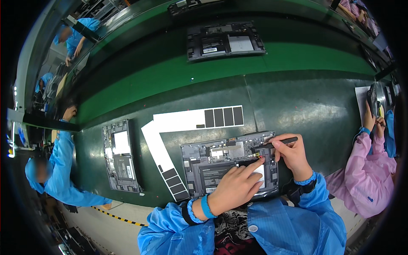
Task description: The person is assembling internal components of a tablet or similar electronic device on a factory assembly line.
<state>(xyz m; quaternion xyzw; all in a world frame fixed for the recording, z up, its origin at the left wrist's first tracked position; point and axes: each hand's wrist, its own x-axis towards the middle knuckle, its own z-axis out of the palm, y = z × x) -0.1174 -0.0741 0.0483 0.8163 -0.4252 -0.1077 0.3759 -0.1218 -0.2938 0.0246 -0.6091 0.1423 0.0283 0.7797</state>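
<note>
An opened grey electronic device (198, 160), like a laptop base or tablet with circuit boards and a black battery showing, lies on the bench in front of me. My left hand (238, 183) rests over its lower middle, fingers stretched out. Its index fingertip touches down near a small red and yellow spot on the board. Between the thumb and fingers of my right hand (292, 154) is a slim black pen-shaped tool (288, 140), held at a slant. The tool's tip points left at the device's upper right part; its exact end is too small to make out.
White strips with black adhesive-like rectangles (182, 122) lie behind and left of the device. Similar opened devices sit at left (121, 155) and on the green belt (225, 41) behind. Co-workers in blue (63, 159) and pink (369, 174) work at either side.
</note>
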